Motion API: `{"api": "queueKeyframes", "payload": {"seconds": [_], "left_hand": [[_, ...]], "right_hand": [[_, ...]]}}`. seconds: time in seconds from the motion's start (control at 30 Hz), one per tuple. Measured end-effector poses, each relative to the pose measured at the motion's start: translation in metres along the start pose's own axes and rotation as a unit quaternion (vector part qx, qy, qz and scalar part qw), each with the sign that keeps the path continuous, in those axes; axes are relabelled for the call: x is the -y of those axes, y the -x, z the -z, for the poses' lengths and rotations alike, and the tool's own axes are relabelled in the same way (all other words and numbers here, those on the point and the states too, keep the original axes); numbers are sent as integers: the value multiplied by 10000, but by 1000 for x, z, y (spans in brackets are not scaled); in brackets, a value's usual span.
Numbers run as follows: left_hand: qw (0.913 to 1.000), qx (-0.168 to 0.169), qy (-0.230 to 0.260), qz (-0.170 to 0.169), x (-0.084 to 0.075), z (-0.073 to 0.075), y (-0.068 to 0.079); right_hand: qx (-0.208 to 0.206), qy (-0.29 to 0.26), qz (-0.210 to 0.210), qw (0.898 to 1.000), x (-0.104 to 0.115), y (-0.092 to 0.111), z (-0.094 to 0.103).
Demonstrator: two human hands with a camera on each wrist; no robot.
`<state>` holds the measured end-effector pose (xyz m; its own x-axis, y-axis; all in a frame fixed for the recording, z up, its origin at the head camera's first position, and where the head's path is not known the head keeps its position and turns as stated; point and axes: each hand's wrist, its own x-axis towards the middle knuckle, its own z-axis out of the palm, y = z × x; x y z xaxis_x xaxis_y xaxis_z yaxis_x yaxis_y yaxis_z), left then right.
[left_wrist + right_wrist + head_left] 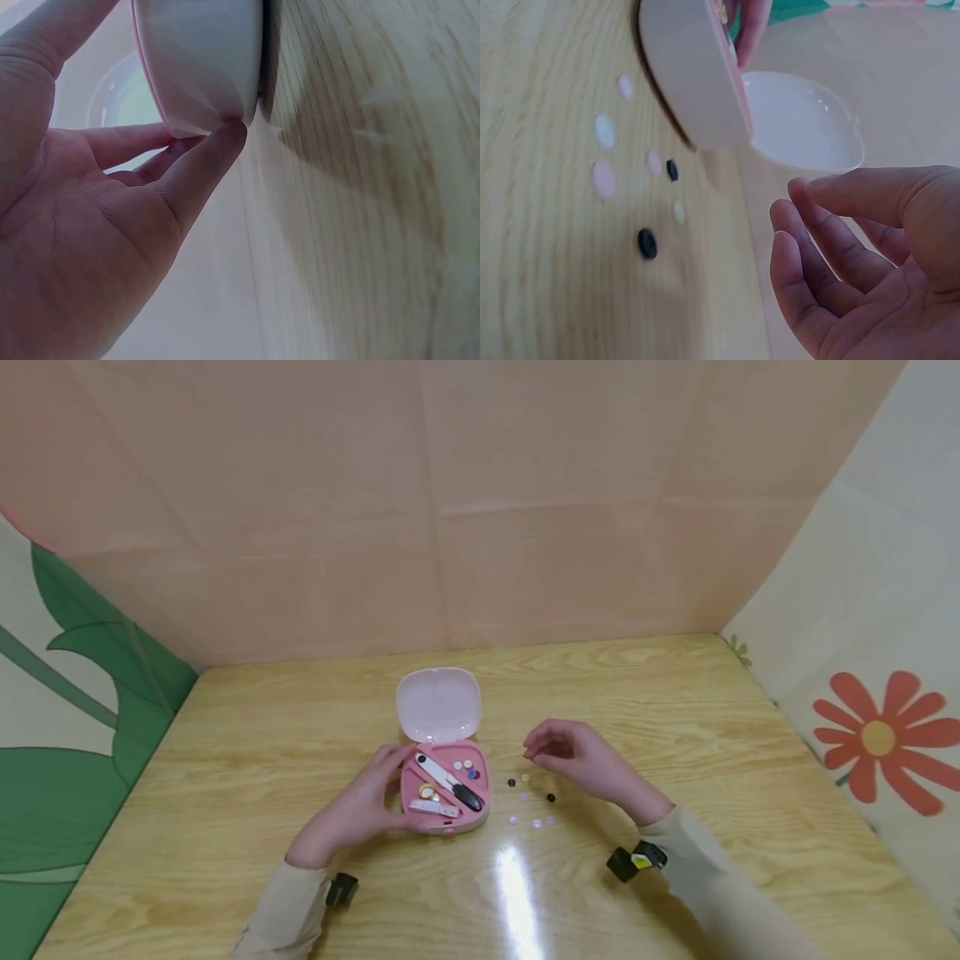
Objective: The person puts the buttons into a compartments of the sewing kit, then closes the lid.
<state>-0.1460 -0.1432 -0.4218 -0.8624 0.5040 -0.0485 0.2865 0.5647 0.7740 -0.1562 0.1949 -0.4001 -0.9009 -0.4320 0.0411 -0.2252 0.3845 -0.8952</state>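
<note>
A small pink sewing box (483, 777) stands on the table with its pale lid (438, 703) raised. My left hand (363, 799) grips the box from its left side, thumb at the front and fingers behind; in the left wrist view the fingertips press its white wall (202, 64). Inside lie a white tool with a black end (450, 782), a white strip (433, 808), a gold ring-shaped piece (426, 791) and several buttons (468, 768). My right hand (577, 756) hovers right of the box, thumb and index tips together; I cannot tell whether a button is between them.
Several loose buttons lie right of the box, among them a black button (646, 244), a pink button (604, 178) and a pale yellow button (678, 211). The wood-grain table (285, 718) ends at a pinkish backdrop (435, 527). A printed cloth (900, 635) hangs at the right.
</note>
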Motion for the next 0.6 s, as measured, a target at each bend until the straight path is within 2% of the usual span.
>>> {"api": "queueKeyframes", "payload": {"seconds": [0.33, 0.6], "left_hand": [[10000, 22, 11, -2, 1, -3, -1], [9998, 32, 193, 59, 0, 2, 0]], "right_hand": [[288, 149, -208, 9993, -20, 12, 7], [580, -4, -405, 9975, -29, 16, 10]]}}
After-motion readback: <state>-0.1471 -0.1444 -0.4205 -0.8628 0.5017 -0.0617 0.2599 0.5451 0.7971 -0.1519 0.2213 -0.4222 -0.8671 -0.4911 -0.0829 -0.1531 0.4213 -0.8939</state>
